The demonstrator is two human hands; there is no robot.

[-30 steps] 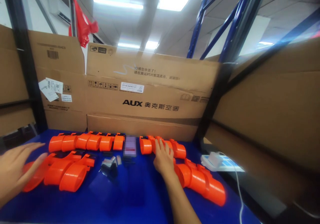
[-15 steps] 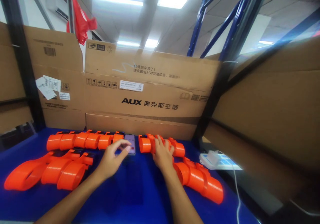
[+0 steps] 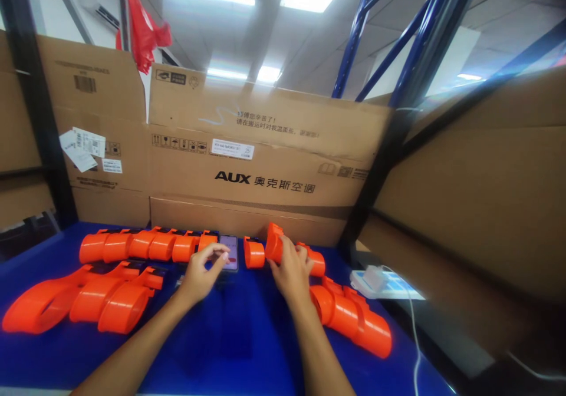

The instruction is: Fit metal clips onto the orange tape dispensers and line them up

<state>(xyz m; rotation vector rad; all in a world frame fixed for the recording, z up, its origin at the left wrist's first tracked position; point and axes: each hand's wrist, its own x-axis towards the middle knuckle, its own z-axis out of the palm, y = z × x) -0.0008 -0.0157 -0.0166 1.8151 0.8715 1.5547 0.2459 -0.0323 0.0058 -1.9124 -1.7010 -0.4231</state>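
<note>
My right hand (image 3: pixel 292 271) is closed round an orange plastic ring piece (image 3: pixel 274 244) and holds it tilted up, a little above the blue table (image 3: pixel 239 349). Two more orange ring pieces (image 3: pixel 253 253) lie on either side of it. My left hand (image 3: pixel 201 273) hovers in front of a phone (image 3: pixel 229 253) that lies flat at the table's back; its fingers are curled with thumb and forefinger close together, and nothing shows in them.
A row of orange ring pieces (image 3: pixel 141 246) lies at the back left, with larger nested orange shells (image 3: pixel 84 302) in front. More nested shells (image 3: pixel 354 319) lie right. Cardboard boxes (image 3: pixel 265 172) wall the back and right. A white power strip (image 3: pixel 375 281) sits off the table's right edge.
My left hand swept in from the far left to the phone. My right hand, which lay flat on the right ring pieces, has closed on one and raised it.
</note>
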